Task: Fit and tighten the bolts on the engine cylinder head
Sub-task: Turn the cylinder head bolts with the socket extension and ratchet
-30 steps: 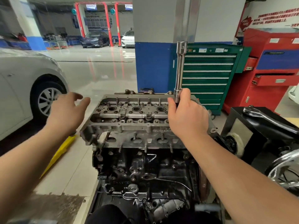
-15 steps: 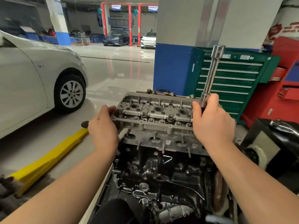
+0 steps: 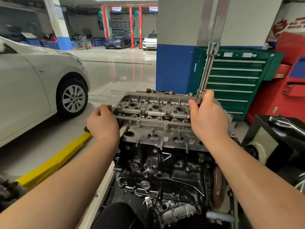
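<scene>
A grey aluminium cylinder head (image 3: 155, 118) sits on top of a dark engine block (image 3: 165, 171) in the middle of the view. My left hand (image 3: 103, 123) grips the head's left end, fingers curled over its edge. My right hand (image 3: 208, 118) holds the lower end of a long chrome socket extension (image 3: 207, 71), which stands nearly upright, leaning slightly right, over the head's right end. The tool's tip and the bolt under it are hidden by my hand.
A white car (image 3: 38, 86) stands at the left, with a yellow bar (image 3: 54, 161) on the floor beside it. A green tool cabinet (image 3: 234, 83) and red cabinet (image 3: 287, 86) stand behind the engine. A black stand (image 3: 270, 138) with a wrench (image 3: 287, 124) is at the right.
My left hand came in from the open air at the left and took hold of the head's left end. The right hand kept the extension over the head's right end.
</scene>
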Motion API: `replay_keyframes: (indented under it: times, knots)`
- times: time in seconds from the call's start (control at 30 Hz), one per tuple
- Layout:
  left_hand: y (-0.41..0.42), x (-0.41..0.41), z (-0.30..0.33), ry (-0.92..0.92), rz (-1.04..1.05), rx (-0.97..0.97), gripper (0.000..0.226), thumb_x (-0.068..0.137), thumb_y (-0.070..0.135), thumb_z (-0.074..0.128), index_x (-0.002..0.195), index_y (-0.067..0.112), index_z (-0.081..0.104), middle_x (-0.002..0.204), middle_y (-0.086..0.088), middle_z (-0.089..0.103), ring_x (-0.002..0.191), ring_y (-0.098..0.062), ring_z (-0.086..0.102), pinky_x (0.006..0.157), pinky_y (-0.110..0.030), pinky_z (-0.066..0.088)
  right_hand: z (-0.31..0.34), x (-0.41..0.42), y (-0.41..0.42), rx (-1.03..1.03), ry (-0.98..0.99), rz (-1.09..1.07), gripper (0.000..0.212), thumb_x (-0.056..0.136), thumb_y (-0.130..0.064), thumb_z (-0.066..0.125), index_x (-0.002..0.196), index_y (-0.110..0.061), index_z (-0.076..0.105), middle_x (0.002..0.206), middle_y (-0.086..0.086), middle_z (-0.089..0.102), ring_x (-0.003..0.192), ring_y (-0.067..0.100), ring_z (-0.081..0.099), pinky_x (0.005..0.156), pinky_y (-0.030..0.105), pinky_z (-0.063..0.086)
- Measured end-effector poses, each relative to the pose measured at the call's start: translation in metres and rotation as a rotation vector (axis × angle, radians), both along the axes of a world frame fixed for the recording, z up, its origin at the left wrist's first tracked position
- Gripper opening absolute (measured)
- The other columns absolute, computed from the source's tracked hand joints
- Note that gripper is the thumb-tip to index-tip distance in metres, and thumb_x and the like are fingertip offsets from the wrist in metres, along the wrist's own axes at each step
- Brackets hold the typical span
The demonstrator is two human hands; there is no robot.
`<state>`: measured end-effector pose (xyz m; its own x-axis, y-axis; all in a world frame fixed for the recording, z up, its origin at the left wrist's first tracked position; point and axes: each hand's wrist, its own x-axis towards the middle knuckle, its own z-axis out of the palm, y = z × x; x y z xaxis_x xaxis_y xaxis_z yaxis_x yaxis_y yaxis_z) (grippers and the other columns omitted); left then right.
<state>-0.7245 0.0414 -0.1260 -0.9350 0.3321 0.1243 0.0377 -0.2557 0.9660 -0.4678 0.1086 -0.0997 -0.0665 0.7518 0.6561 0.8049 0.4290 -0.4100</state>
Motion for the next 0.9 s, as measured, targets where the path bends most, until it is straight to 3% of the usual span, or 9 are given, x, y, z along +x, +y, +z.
replay_keyframes:
  times: [0.2,0.33,0.4,0.47,0.57,0.67,0.77,0.9]
  knots:
    - [0.006,-0.008,0.002,-0.006,-0.036,-0.107,0.030,0.081,0.031,0.049,0.071,0.037,0.077,0.077,0.016,0.073,0.087,-0.017,0.070,0.087,-0.046,0.061,0.010,0.003,0.007,-0.174,-0.018,0.093,0.031,0.107,-0.056,0.023,0.102,-0.029,0.038,0.077,-0.008,0.064,0.066,0.016,0.062,0.055,0.034,0.043]
    - [0.003,-0.012,-0.003,0.028,-0.089,-0.143,0.033,0.082,0.026,0.053,0.103,0.032,0.078,0.085,0.015,0.072,0.080,-0.013,0.072,0.072,-0.037,0.062,0.015,0.006,0.010,-0.213,0.028,0.140,0.030,0.106,-0.056,0.023,0.100,-0.035,0.043,0.086,-0.014,0.069,0.074,0.009,0.062,0.056,0.029,0.036]
    - [0.001,-0.016,-0.008,0.063,-0.149,-0.152,0.033,0.086,0.026,0.055,0.110,0.030,0.077,0.090,0.016,0.072,0.087,-0.010,0.072,0.075,-0.031,0.059,0.015,0.008,0.011,-0.231,0.065,0.164,0.027,0.106,-0.056,0.027,0.096,-0.037,0.043,0.085,-0.016,0.070,0.075,0.006,0.062,0.058,0.030,0.038]
    - [-0.002,-0.022,-0.014,0.100,-0.209,-0.171,0.027,0.090,0.030,0.055,0.100,0.028,0.079,0.086,0.015,0.074,0.087,-0.008,0.070,0.081,-0.034,0.058,0.014,0.009,0.011,-0.238,0.084,0.169,0.024,0.107,-0.054,0.030,0.096,-0.038,0.043,0.084,-0.022,0.071,0.073,0.000,0.061,0.058,0.029,0.038]
    - [-0.009,-0.028,-0.025,0.220,-0.238,-0.226,0.035,0.092,0.047,0.056,0.072,0.022,0.072,0.061,0.015,0.065,0.058,0.000,0.055,0.065,-0.033,0.048,0.013,0.010,0.010,-0.238,0.080,0.170,0.021,0.107,-0.053,0.031,0.100,-0.037,0.043,0.085,-0.024,0.071,0.074,-0.002,0.061,0.058,0.027,0.037]
    - [-0.015,-0.033,-0.028,0.317,-0.253,-0.281,0.054,0.092,0.057,0.050,0.077,0.008,0.066,0.064,-0.001,0.063,0.060,-0.012,0.050,0.061,-0.037,0.042,0.013,0.010,0.010,-0.242,0.082,0.177,0.020,0.108,-0.051,0.031,0.102,-0.035,0.042,0.087,-0.024,0.071,0.076,-0.006,0.059,0.059,0.026,0.035]
    - [-0.021,-0.033,-0.021,0.438,-0.258,-0.371,0.058,0.097,0.050,0.044,0.078,-0.002,0.061,0.078,-0.022,0.065,0.066,-0.024,0.048,0.064,-0.043,0.044,0.013,0.011,0.007,-0.244,0.072,0.170,0.021,0.108,-0.051,0.031,0.102,-0.035,0.042,0.087,-0.025,0.071,0.074,-0.008,0.057,0.057,0.025,0.033]
    - [-0.029,-0.028,-0.015,0.534,-0.234,-0.422,0.052,0.102,0.038,0.043,0.076,-0.003,0.061,0.077,-0.021,0.065,0.066,-0.024,0.050,0.066,-0.042,0.045,0.014,0.013,0.004,-0.249,0.061,0.149,0.022,0.108,-0.051,0.030,0.101,-0.035,0.043,0.087,-0.025,0.071,0.074,-0.007,0.056,0.057,0.027,0.034]
